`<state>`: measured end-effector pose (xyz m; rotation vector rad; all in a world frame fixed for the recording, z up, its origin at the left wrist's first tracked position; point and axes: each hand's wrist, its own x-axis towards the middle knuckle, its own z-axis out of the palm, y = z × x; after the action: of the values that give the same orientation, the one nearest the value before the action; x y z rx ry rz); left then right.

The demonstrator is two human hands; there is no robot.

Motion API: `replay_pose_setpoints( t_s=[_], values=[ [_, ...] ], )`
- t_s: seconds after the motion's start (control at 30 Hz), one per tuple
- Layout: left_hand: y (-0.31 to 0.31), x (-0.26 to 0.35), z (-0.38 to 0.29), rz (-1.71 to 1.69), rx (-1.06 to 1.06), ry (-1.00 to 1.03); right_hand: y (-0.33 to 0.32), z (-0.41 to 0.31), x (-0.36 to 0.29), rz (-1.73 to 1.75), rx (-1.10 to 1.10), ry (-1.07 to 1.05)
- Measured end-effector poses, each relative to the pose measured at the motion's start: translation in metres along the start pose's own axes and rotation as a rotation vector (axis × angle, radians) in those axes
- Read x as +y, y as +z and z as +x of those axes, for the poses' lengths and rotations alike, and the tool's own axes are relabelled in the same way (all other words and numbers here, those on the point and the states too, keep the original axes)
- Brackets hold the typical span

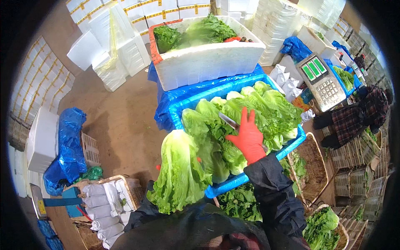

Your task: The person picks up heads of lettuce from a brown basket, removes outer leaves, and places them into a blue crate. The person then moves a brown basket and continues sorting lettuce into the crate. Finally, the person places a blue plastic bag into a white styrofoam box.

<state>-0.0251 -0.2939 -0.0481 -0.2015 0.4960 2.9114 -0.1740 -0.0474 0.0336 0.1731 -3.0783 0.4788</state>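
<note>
A large head of leafy lettuce (179, 172) stands cut end up just left of the blue-lined crate (218, 191). Behind it is my left hand (158, 167), of which only red glove tips show at both sides of the leaves. My right hand (250, 139), in a red glove, is over the crate with a knife (229, 121) held against the palm, its blade pointing up and left and some fingers spread. Below it, many lettuce heads (203, 131) lie packed side by side in the crate.
A white foam box (209, 62) with greens stands beyond the crate. To the right are a digital scale (325, 82), a wicker basket (325, 172) and a person in a checked garment (351, 120). Wrapped white rolls (97, 203) lie at lower left; foam boxes (43, 78) are stacked around.
</note>
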Motion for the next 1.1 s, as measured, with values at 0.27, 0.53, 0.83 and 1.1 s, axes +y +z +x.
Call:
replay_pose_setpoints(
  t_s=[0.27, 0.53, 0.83, 1.1],
  values=[
    [0.039, 0.010, 0.026, 0.253, -0.199, -0.089, -0.007, -0.019, 0.071, 0.402, 0.122, -0.209],
    [0.130, -0.063, 0.054, 1.092, -0.382, -0.266, -0.035, -0.180, 0.042, 1.571, -0.041, 0.372],
    [0.136, -0.093, 0.027, 1.084, -0.482, -0.527, -0.027, -0.380, 0.155, 1.728, 1.346, 0.792],
    [0.074, -0.049, -0.002, 1.306, -0.297, -0.469, -0.072, -0.545, 0.330, 0.801, 1.605, 1.477]
  ],
)
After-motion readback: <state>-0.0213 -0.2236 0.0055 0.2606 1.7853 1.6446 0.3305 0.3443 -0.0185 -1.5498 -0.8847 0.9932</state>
